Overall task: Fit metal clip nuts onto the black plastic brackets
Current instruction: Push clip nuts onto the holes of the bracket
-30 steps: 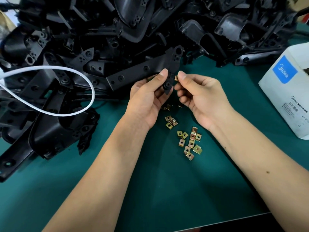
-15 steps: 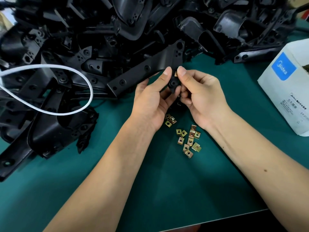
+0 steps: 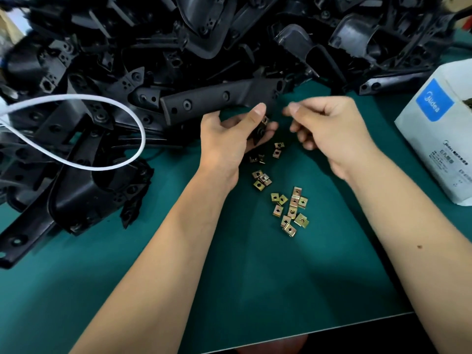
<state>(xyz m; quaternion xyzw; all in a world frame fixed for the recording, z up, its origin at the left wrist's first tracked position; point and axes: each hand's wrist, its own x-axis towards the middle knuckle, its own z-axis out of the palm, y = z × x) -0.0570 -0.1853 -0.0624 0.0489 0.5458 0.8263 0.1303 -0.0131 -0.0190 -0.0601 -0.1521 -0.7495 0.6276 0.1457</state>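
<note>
At frame centre the left hand [image 3: 229, 139] gripped a small black bracket [image 3: 261, 131] with a brass clip nut [image 3: 265, 120] on its top edge. The right hand [image 3: 329, 129], just right of it and blurred, held nothing visible, fingers loosely curled. Loose clip nuts [image 3: 290, 208] lay below on the green table [image 3: 255, 277].

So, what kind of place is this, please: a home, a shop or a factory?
Most likely a factory assembly bench. A big heap of identical black plastic brackets lies on a green work mat, with loose metal clip nuts beside them and a white Midea carton at the right.
</note>
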